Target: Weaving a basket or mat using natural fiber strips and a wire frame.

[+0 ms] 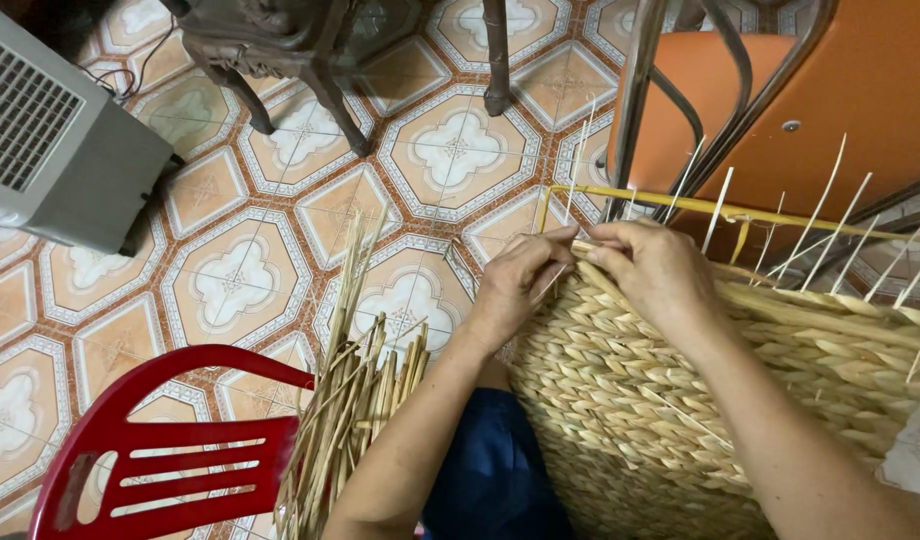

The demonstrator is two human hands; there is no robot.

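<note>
The tiled floor [280, 230] fills most of the view, patterned in orange and white. On it, at the upper left, stands a grey heater [50, 130], well apart from the work, and dark furniture legs [330, 95] rise at the top. An orange chair [840, 90] with a metal frame stands at the upper right, just behind the weaving.

The basket [680, 400] is the largest thing in hand: a wide woven body of pale straw, lying across the person's lap with its unfinished rim turned up toward the hands, which puts the working edge within easy reach. Thin white stakes [820, 220] stand up from that rim in a row, and a yellow rod [680, 205] runs across them near the top, seemingly to keep them spaced.

A red chair [150, 450] sits at the lower left. Leaning beside it, just left of the person's forearm, is a bundle [355, 400] of loose straw stalks, upright and close by, so fresh strands are at hand.

Both hands meet at the rim. The left hand [515, 285] is clenched around a strand at the top row, its fingers [545, 245] curled over and pinching it against the edge. The right hand [655, 265] presses down on the rim beside it, fingers bent and gripping the same strand, holding the weave tight.
</note>
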